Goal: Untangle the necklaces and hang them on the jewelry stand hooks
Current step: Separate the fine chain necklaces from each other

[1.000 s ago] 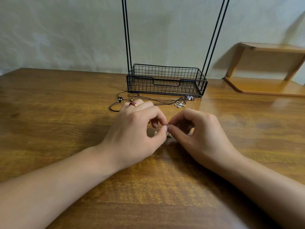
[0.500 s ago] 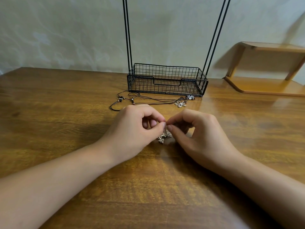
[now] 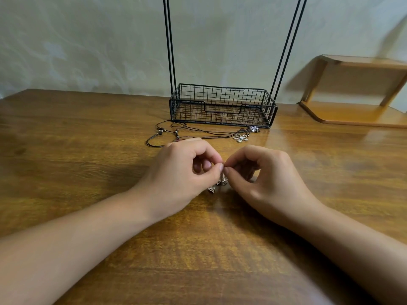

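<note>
Necklace (image 3: 221, 182), a fine metal chain with small filigree charms, hangs just above the wood-grain surface (image 3: 88, 172), pinched between thumb and forefinger of left hand (image 3: 182, 177) and right hand (image 3: 264, 179). Cord necklaces (image 3: 198, 133) with beads and wire flower pendants lie before the black wire-mesh stand (image 3: 222, 106).

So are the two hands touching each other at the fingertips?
Cannot tell. In the head view the left hand and right hand pinch the silver necklace with fingertips meeting closely, but no contact or gap shows plainly.
</note>
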